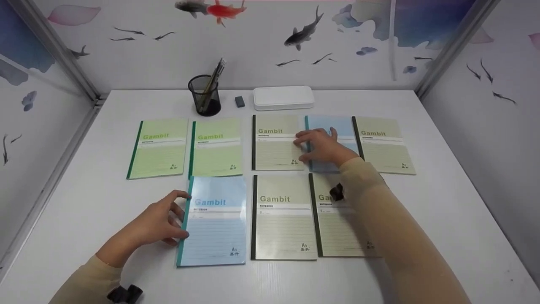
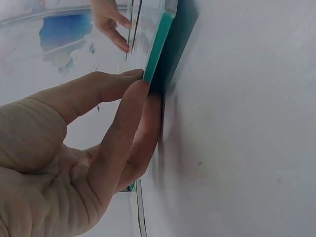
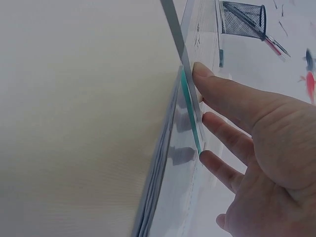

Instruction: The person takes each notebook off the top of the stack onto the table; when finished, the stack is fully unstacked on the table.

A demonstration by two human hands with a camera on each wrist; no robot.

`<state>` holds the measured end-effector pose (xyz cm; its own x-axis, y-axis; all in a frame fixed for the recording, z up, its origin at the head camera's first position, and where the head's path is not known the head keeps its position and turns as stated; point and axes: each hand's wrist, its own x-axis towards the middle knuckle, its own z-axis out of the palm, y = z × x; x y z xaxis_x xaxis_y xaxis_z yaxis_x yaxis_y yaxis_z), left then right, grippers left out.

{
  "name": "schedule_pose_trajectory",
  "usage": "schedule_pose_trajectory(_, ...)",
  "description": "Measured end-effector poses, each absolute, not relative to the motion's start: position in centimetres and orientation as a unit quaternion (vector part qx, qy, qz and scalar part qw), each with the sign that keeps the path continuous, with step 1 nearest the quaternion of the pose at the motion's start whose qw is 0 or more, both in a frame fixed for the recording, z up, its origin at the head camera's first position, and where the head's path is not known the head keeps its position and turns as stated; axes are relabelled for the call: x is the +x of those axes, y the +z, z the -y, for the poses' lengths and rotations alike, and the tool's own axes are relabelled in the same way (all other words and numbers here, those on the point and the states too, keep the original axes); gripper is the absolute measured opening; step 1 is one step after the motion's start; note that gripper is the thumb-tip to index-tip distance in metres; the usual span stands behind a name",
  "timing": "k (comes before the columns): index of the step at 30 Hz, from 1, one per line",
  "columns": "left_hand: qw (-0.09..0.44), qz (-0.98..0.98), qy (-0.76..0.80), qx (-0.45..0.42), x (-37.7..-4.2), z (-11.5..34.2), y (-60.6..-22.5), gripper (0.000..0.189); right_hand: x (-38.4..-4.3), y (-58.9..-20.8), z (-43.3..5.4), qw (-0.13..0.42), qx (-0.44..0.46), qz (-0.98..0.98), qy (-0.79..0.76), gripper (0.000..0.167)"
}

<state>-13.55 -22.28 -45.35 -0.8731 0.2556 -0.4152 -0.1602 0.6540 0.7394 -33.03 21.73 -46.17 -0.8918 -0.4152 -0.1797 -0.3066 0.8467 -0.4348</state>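
Note:
A blue notebook (image 1: pixel 215 236) with a teal spine lies front left. My left hand (image 1: pixel 162 221) holds its spine side between thumb and fingers; in the left wrist view the teal spine (image 2: pixel 157 47) stands slightly off the table, with shadow beneath. My right hand (image 1: pixel 322 145) reaches over another blue notebook (image 1: pixel 344 126) in the back row and covers part of it. Its spread fingertips touch along the right edge of the neighbouring grey-beige notebook (image 1: pixel 276 152). In the right wrist view, thumb and fingers (image 3: pixel 219 165) meet that edge beside a teal spine.
Two green notebooks (image 1: pixel 162 158) lie back left. More grey-beige notebooks (image 1: pixel 282 232) are at front middle, front right and back right (image 1: pixel 382 154). Behind stand a black mesh pen cup (image 1: pixel 206 99), a dark eraser (image 1: pixel 240 101) and a white case (image 1: pixel 283 98). Printed panels surround the white table (image 1: pixel 270 283).

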Motion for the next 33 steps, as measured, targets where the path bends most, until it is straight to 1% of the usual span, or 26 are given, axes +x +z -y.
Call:
schedule_pose_trajectory(4, 0.258, -0.89, 0.373, 0.039, -13.8, 22.2, -45.0, 0.085, -33.0, -46.3, -21.7, 0.129, -0.19, -0.953, -0.199, 0.055)
schedule_pose_trajectory(8, 0.253, -0.908, 0.331, 0.048, -13.9, 21.9, -44.7, 0.084, -33.0, -46.4, -21.5, 0.129, -0.193, -0.953, -0.195, 0.055)
schedule_pose_trajectory(16, 0.204, -0.958, 0.189, 0.067, -13.8, 21.5, -44.5, 0.081, -32.8, -46.3, -20.9, 0.131, -0.193, -0.954, -0.189, 0.055)
schedule_pose_trajectory(19, 0.197, -0.965, 0.159, 0.071, -13.9, 21.3, -44.2, 0.08, -32.9, -46.3, -21.0, 0.13, -0.193, -0.954, -0.187, 0.055)
schedule_pose_trajectory(21, 0.198, -0.965, 0.155, 0.074, -14.1, 21.1, -43.8, 0.076, -33.0, -46.3, -21.0, 0.131, -0.193, -0.954, -0.188, 0.055)
schedule_pose_trajectory(24, 0.19, -0.966, 0.156, 0.076, -14.8, 20.9, -43.2, 0.061, -33.2, -46.3, -21.1, 0.133, -0.197, -0.952, -0.195, 0.055)
schedule_pose_trajectory(27, 0.163, -0.969, 0.169, 0.078, -16.0, 20.6, -42.7, 0.047, -33.4, -46.3, -21.1, 0.133, -0.202, -0.952, -0.19, 0.055)
schedule_pose_trajectory(29, 0.139, -0.97, 0.182, 0.077, -17.0, 20.2, -42.6, 0.044, -33.4, -46.4, -21.2, 0.13, -0.202, -0.953, -0.183, 0.055)
schedule_pose_trajectory(33, 0.102, -0.973, 0.197, 0.067, -19.7, 19.3, -42.3, 0.047, -33.3, -46.5, -22.1, 0.112, -0.184, -0.958, -0.187, 0.059)
